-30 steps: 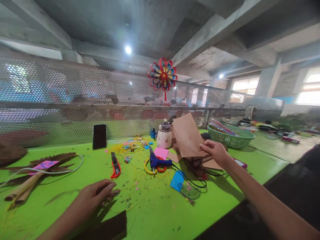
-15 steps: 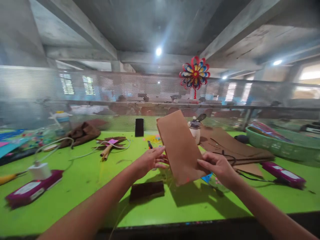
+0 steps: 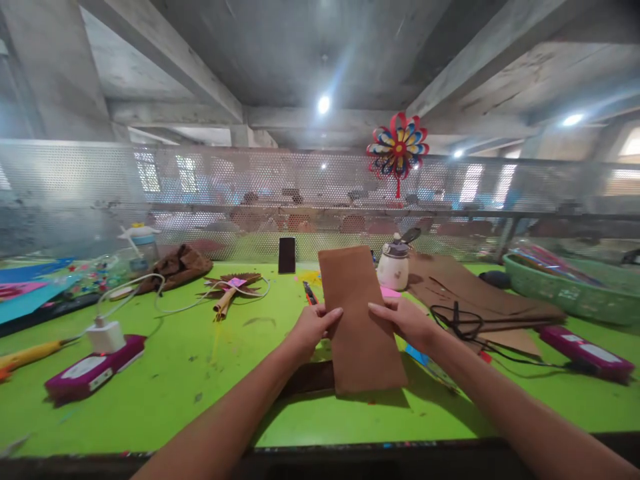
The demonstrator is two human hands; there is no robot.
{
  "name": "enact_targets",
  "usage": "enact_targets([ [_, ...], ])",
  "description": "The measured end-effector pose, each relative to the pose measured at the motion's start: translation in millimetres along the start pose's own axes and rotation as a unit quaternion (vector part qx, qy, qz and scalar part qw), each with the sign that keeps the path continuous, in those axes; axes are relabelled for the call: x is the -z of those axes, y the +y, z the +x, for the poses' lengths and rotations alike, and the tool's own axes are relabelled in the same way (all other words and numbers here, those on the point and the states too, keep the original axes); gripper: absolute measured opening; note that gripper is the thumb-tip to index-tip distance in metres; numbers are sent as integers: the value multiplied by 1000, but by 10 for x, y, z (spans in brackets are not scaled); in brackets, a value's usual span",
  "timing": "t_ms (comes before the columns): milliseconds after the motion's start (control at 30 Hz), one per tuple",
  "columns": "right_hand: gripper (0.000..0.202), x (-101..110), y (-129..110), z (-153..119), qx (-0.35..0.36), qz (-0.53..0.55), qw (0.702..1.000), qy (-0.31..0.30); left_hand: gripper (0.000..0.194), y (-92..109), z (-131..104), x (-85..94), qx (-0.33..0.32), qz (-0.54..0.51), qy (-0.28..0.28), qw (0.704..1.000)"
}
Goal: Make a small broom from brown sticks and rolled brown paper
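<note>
Each grip is clamped on the brown sheet [image 3: 363,340], the left hand [image 3: 314,328] and right hand [image 3: 410,323] pinching opposite sides, thumbs on its near face. It tilts up near the middle of the counter's [image 3: 165,413] front edge. Light, level pressure should prevent creases; mind the dark strip [image 3: 310,379] by its lower-left corner.

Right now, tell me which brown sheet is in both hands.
The rectangular sheet held between the left hand and right hand; the larger brown sheets lie on the table at right.
</note>
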State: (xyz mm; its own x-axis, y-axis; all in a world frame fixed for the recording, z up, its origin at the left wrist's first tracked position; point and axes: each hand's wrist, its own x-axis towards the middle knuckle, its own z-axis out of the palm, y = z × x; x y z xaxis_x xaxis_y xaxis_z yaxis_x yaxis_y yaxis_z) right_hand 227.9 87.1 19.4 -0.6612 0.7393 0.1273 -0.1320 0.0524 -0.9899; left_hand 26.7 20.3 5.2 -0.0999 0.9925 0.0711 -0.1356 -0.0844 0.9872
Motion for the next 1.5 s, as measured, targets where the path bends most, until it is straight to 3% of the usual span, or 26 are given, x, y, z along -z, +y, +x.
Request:
enact_targets([
  [200,39,-184,97,229,59,-3,996,71,41,30,-39,70,-15,0,10,1000],
  [367,39,-162,248,259,63,-7,994,91,42,24,-27,87,-8,28,18,999],
  [667,44,-71,343,248,96,-71,981,155,46,-12,-56,68,46,88,-72,992],
  [867,38,-49,310,243,184,-173,945,207,43,-16,-55,80,17,111,-28,993],
  [1033,51,-48,254,209,229,-206,909,282,40,-5,-48,79,3,118,-13,993],
  [1133,45,-75,242,185,238,-217,903,283,41,4,-45,81,-13,141,-19,990],
  [1300,56,-92,223,183,214,-157,927,266,41,35,-73,48,-34,160,-14,986],
  [1367,51,-80,218,180,216,-144,931,256,39,50,-89,21,-33,153,-5,988],
  [1433,42,-64,213,166,229,-169,923,259,37,56,-96,1,-25,150,8,988],
  [1500,36,-50,203,139,255,-243,890,290,35,50,-89,-1,-14,156,19,988],
])
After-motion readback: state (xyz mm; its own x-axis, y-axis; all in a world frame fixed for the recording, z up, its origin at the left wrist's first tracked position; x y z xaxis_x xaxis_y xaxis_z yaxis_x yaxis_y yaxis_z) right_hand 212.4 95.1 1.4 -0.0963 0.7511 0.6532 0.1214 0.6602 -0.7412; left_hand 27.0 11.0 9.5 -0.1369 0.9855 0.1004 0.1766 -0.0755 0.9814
